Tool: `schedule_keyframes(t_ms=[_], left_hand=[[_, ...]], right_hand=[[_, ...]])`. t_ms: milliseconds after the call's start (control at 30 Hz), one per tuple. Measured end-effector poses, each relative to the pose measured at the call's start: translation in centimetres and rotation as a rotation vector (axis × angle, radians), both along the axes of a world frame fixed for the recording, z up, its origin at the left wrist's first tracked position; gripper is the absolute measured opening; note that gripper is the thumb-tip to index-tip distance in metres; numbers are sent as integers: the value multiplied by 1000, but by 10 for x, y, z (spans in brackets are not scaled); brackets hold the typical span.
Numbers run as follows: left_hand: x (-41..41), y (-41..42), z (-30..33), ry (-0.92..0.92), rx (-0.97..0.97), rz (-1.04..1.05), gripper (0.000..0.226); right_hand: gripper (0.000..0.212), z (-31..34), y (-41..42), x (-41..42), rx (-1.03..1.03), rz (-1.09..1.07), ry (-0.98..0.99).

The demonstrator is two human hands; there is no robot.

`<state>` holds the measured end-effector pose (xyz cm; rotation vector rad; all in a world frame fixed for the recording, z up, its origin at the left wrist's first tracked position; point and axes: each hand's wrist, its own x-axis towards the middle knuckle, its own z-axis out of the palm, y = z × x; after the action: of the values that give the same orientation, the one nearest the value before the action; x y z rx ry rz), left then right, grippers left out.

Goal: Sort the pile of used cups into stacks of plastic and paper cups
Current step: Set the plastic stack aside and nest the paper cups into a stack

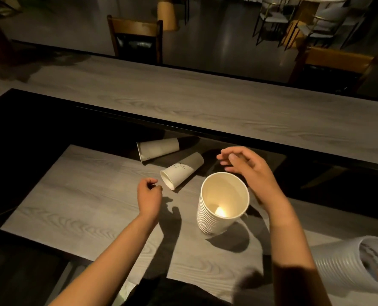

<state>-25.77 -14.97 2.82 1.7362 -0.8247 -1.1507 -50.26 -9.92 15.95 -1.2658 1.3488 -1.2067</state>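
The sorting looks nearly done: a tall paper stack [222, 204] stands mid-table and a plastic stack [358, 261] sits at the right edge. Two loose paper cups [158, 149] [181, 170] lie tipped beyond; the left hand [149, 196] is loosely curled and empty, the right hand [247, 167] spread beside the paper stack, holding nothing

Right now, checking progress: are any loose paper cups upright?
No: both loose paper cups lie on their sides beyond the paper stack.
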Motion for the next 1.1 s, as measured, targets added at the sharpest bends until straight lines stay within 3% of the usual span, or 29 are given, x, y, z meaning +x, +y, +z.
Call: schedule_keyframes(t_ms=[67, 133, 233, 300, 367, 500, 633, 767, 900, 1033, 1100], left_hand=[[6, -21, -7, -15, 96, -44, 37], [8, -36, -11, -10, 191, -124, 61], [5, -46, -18, -14, 206, -333, 86], [3, -46, -25, -80, 210, -554, 75], [2, -49, -38, -190, 210, -627, 60], [9, -74, -53, -330, 97, -329, 42], [27, -118, -61, -332, 70, -188, 43], [35, -149, -71, -304, 120, -309, 45], [17, -129, -70, -317, 74, -403, 49], [-6, -89, -69, -307, 12, -501, 45], [-15, -71, -66, -263, 0, -534, 42]], right_hand=[[19, -17, -14, -3, 98, -13, 0], [18, -37, -25, -6, 209, 8, 53], [17, -69, -45, -8, 354, 66, 140], [19, -89, -55, -8, 422, 100, 190], [21, -108, -63, -7, 480, 115, 220], [22, -136, -71, -5, 533, 183, 266], [22, -153, -77, 0, 624, 230, 285], [17, -163, -89, 7, 638, 292, 296], [15, -170, -95, 14, 697, 256, 192], [48, -176, -93, 20, 781, 189, 362], [68, -176, -89, 20, 802, 168, 348]])
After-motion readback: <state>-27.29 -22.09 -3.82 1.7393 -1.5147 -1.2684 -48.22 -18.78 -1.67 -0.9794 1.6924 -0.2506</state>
